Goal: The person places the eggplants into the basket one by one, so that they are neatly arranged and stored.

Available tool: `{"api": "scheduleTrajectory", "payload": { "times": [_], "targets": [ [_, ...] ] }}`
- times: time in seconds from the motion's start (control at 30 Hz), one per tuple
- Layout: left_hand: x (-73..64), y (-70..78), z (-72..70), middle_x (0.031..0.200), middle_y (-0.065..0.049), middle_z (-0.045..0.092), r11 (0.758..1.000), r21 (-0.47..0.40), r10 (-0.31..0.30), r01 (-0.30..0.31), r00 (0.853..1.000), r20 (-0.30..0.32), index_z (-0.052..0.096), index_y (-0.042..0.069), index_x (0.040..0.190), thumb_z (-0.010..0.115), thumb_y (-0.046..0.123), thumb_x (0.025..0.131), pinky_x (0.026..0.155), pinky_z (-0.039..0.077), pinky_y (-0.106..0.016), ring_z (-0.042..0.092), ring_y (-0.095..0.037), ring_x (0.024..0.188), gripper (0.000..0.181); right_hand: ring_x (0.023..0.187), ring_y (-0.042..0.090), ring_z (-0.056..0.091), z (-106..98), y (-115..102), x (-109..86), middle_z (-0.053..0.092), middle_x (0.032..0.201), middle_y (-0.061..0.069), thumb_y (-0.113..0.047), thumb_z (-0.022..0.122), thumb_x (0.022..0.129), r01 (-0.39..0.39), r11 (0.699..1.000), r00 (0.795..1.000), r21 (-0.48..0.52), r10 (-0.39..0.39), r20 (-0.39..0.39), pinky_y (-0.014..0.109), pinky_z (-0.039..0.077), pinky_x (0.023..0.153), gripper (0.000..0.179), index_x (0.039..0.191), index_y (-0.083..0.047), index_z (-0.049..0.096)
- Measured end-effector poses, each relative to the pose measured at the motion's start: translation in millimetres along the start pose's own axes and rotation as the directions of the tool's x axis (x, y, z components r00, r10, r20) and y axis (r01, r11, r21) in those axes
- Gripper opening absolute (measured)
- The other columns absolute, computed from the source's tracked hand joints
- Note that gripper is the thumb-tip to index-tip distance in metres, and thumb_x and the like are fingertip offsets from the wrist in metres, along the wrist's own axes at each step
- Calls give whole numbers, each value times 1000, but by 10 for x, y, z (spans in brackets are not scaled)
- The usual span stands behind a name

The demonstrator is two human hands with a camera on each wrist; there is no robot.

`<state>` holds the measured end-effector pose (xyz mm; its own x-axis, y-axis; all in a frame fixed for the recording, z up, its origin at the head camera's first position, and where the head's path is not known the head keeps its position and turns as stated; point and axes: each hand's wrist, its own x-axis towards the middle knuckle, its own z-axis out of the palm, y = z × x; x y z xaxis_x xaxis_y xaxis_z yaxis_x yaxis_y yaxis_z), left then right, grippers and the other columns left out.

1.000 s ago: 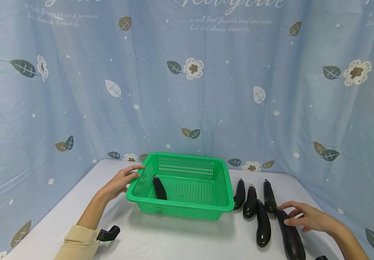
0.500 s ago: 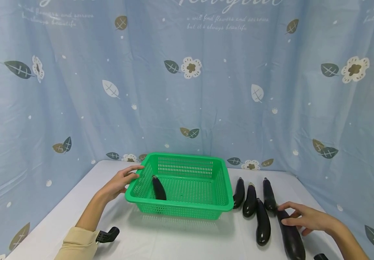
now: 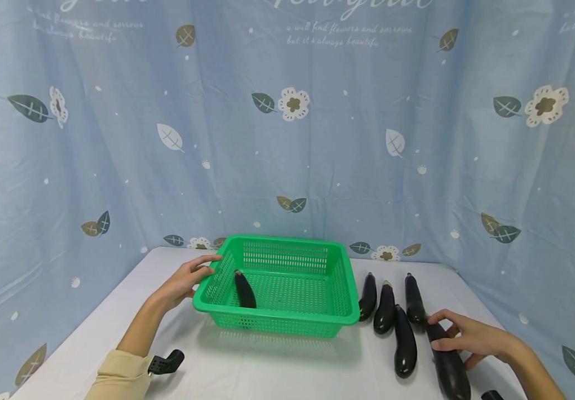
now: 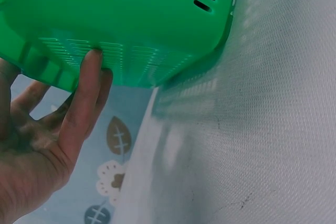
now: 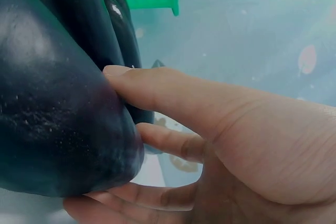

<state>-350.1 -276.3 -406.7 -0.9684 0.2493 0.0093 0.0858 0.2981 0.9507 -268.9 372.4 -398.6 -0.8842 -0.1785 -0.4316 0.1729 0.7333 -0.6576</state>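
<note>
My left hand [image 3: 179, 284] holds the left rim of a green plastic basket [image 3: 277, 318], fingers over the edge. In the left wrist view a digit presses on the outside of the basket's wall [image 4: 142, 19]. One dark eggplant [image 3: 245, 290] lies inside, toward the left. My right hand [image 3: 477, 336] grips the upper part of the largest eggplant [image 3: 451, 369], thumb on the near side. Seen from the right wrist, the thumb and fingers curl around this eggplant [image 5: 58, 98], which fills the left side of the view. Its lower end is cut off by the head view's edge.
Several more eggplants lie between basket and right hand: one against the basket [image 3: 368, 297], others beside it [image 3: 384, 308], nearer the front [image 3: 405, 344], and farther back [image 3: 414, 300]. A blue patterned curtain [image 3: 287, 139] hangs behind the white table [image 3: 267, 369].
The right thumb and fingers have settled a little more closely around the large eggplant. The left hand and the basket hold their place, and the head view has shifted slightly.
</note>
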Motion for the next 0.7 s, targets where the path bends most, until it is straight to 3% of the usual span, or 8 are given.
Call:
{"api": "scheduleTrajectory", "payload": {
  "times": [0.7],
  "targets": [
    [10,-4,0,155,-20,35,1000,-19,-5,5,1000,-1,41,23,149,53,35,101,71,59,-47,44,-44,136,51,90,22,61,12,-2,7,53,105,16,-35,72,89,-17,1000,1000,0,17,-2,48,59,69,66,137,-5,38]
  ]
}}
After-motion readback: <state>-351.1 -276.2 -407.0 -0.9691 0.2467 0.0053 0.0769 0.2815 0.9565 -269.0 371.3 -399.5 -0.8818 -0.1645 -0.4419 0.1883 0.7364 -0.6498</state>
